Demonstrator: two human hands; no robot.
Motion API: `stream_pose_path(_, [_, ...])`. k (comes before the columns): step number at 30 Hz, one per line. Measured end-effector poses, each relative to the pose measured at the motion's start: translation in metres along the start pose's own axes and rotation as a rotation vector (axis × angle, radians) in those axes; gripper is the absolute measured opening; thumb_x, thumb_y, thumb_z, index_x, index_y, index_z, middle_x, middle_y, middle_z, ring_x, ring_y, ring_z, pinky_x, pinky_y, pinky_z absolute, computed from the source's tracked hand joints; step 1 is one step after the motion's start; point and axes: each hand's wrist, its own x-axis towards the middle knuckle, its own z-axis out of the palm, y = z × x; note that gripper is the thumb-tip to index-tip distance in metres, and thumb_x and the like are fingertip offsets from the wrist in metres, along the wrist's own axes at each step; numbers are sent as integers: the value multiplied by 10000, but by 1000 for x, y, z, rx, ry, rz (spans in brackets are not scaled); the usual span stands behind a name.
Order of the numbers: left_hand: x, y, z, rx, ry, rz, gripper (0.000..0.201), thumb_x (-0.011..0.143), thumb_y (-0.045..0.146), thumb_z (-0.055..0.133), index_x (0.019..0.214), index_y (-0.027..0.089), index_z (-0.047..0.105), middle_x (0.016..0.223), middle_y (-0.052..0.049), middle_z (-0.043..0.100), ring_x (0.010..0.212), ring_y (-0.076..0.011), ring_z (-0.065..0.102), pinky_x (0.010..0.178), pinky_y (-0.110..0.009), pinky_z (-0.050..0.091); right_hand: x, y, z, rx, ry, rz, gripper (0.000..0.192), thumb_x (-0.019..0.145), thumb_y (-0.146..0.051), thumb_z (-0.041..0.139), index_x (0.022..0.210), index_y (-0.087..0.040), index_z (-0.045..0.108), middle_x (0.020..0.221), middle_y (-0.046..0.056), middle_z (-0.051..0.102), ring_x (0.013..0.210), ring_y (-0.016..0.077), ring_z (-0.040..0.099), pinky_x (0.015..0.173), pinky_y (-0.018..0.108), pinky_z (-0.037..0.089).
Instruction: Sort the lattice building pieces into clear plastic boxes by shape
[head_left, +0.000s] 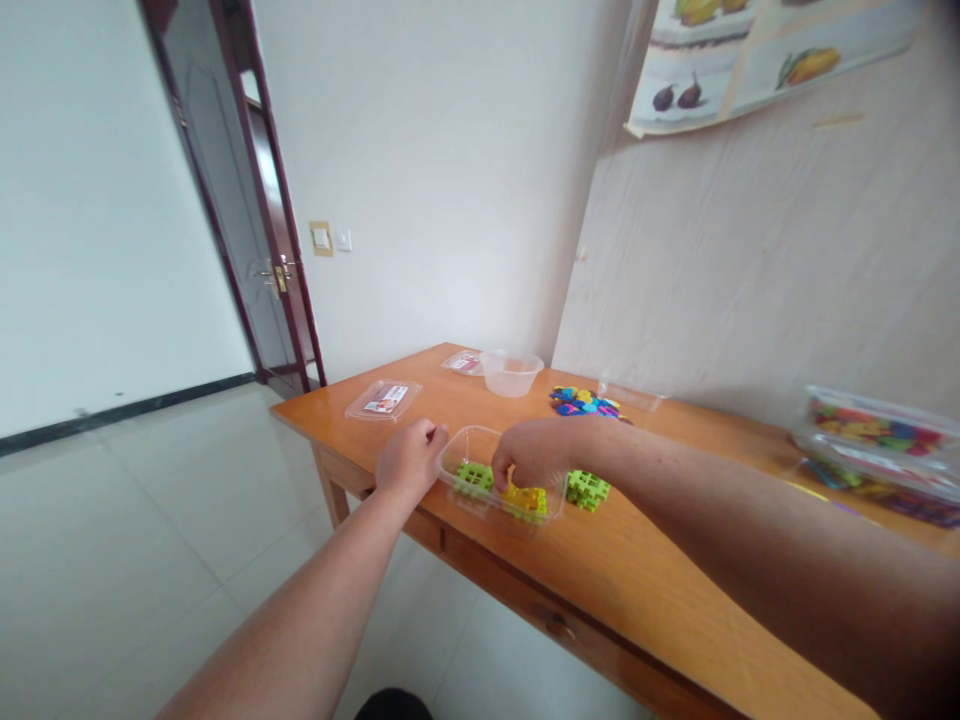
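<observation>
Two hands at the clear tray (pixel 461 445): left hand (pixel 409 458) fisted, steadying its near-left rim; right hand (pixel 534 452) inside, pinching a yellow block (pixel 525 497). Green blocks (pixel 475 477) already in tray; one green block (pixel 587 489) just right, multicolour pile (pixel 583 402) beyond remains.

Two forearms enter the view from the lower edge, one on each side. Both are bare from elbow to wrist: no sleeves, cuffs or gloves show. The left hand (pixel 409 458) carries no ring, watch or strap on its visible surface. The right hand (pixel 534 452) is likewise unadorned, with no wristband or marking. A dark rounded shape at the bottom edge cannot be identified.
</observation>
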Motion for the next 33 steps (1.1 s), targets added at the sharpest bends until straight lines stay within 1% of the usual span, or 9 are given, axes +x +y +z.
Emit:
stream_pose_path(5, [-1,3,-2,6,2,-8,413,912,533,400,745,223,614,766,-37,664,692,-177,567,567,-286,255,-1,3,2,-14,2,16,402,732,-131,547,1073,-213,744,1003,43,751,842,191,665,636,245,426])
stream_pose_path(11, [-1,2,-1,-4,8,-4,404,912,520,399,738,222,609,742,-31,645,660,-172,547,561,-294,241,-25,21,-1,40,201,127,269,758,-196,555,969,-191,722,991,47,735,835,181,644,656,246,418])
stream_pose_path(14, [0,0,2,9,19,0,414,914,531,390,729,224,597,712,-25,632,632,-170,529,555,-294,229,-48,36,0,21,276,257,212,769,-197,534,888,-184,709,905,49,726,770,176,625,608,252,388])
stream_pose_path(17, [1,-2,4,15,27,3,426,917,548,379,731,230,593,700,-24,629,630,-174,529,555,-294,230,-66,52,11,21,269,365,171,790,-241,545,827,-179,701,831,50,712,720,178,616,576,263,357])
stream_pose_path(19, [2,-2,3,19,25,6,427,917,552,376,726,232,586,701,-27,632,633,-177,533,556,-293,234,-73,61,24,58,228,388,192,807,-315,571,852,-179,700,819,52,707,729,186,623,577,263,356])
stream_pose_path(23, [2,0,1,38,2,-13,415,912,553,382,730,237,581,717,-33,646,642,-183,547,561,-291,247,-77,65,52,107,187,365,377,784,-503,620,980,-188,686,937,65,709,807,213,638,608,268,379])
stream_pose_path(25, [2,0,1,45,2,-13,415,911,556,381,735,239,581,720,-33,649,647,-185,556,558,-290,248,-76,63,60,106,198,357,425,767,-524,633,1025,-190,680,1006,76,702,856,224,640,629,272,393])
stream_pose_path(29, [3,-1,2,47,16,8,422,911,564,380,730,235,574,718,-35,647,663,-186,569,555,-287,250,-77,60,62,84,201,372,371,764,-452,639,1021,-188,684,1010,83,703,863,229,644,628,272,396])
stream_pose_path(33, [4,-3,4,40,21,9,430,912,571,375,732,236,575,711,-29,645,641,-180,557,549,-288,239,-80,64,48,83,279,422,320,793,-398,599,1008,-175,678,983,96,714,852,238,653,623,278,394])
